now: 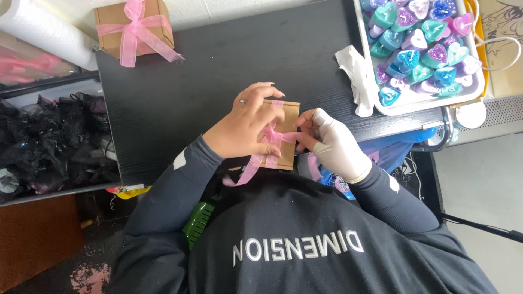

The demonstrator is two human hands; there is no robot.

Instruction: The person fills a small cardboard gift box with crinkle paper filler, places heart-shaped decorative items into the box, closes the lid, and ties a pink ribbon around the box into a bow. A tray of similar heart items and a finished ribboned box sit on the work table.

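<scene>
On the black wood-grain table [180, 92], the left hand [242, 128] pins the small brown cardboard box [286, 128] while the gloved right hand [335, 144] pinches its sheer pink ribbon [272, 139], mid-knot; tightening seems due next.

One view only, head-worn, looking steeply down over chest and both arms onto the black tabletop [180, 87]. Close range, scene seemingly upside down, floor showing at left and right edges.
</scene>
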